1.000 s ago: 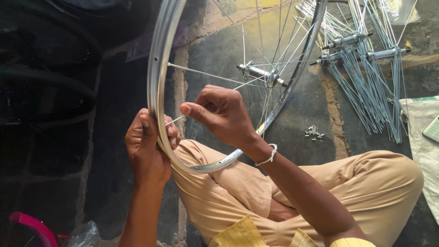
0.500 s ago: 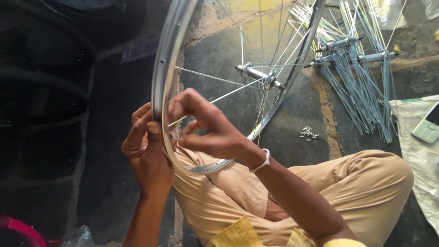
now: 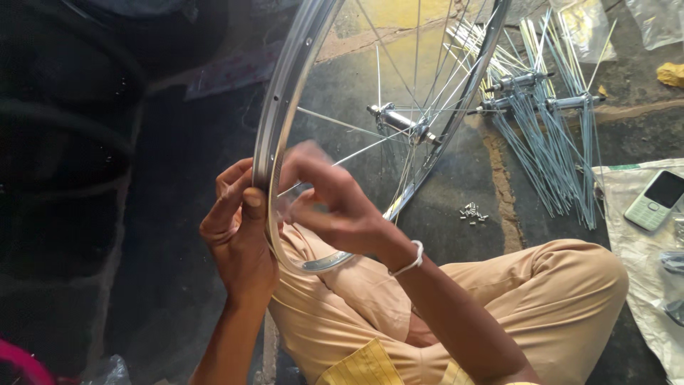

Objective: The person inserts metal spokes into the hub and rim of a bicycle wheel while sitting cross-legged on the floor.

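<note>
Seated cross-legged on the floor, bicycle wheel rim standing upright on edge against the lap. Left hand wrapped around the rim's lower left arc, thumb pressed on its outer face, fingers curled behind. Right hand just beside it on the inner side of the rim, fingers pinched narrow at a spoke end; hand is motion-blurred, so whether a nipple sits between the fingertips cannot be told. White bangle on the right wrist. Hub lies beyond the right hand, only some spokes laced from it to the rim. Further right of the hands: small pile of spoke nipples on the floor, then two more hubs with loose spoke bundles. Far right, a mobile phone on a white sack. Tan trousers below the right forearm.
</note>
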